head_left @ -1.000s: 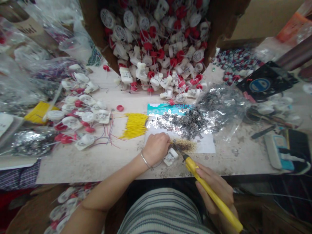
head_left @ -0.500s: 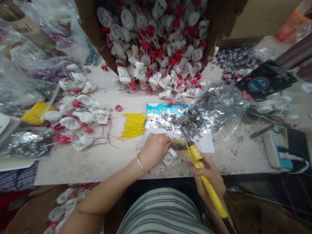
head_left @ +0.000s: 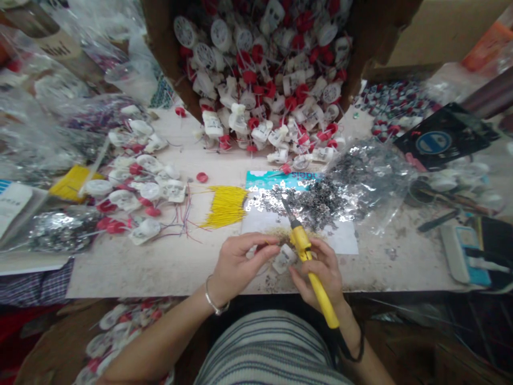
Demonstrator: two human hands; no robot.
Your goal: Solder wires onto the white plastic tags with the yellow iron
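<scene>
My right hand (head_left: 320, 270) is wrapped round the yellow handle of a soldering iron (head_left: 301, 243), its metal tip over the small metal pieces (head_left: 316, 200) on the sheet. To the left, the thumb and forefinger of my left hand (head_left: 244, 262) are pinched together on what looks like a thin yellow wire, mostly hidden by the fingers. Between my hands a white plastic part (head_left: 284, 259) lies on the table, close to the left fingertips. A bundle of yellow wires (head_left: 226, 206) rests beyond my left hand.
A large carton (head_left: 160, 59) at the back spills white and red plastic parts. More white parts with wires (head_left: 148, 190) are heaped on the left. A plastic bag (head_left: 372, 176) of metal pieces lies right of the sheet (head_left: 347, 243). A white-and-blue box (head_left: 465, 256) stands far right.
My left hand has drawn slightly left and down, and its pinch now shows. The soldering iron has shifted left in my right hand, its tip higher. The camera view has shifted slightly.
</scene>
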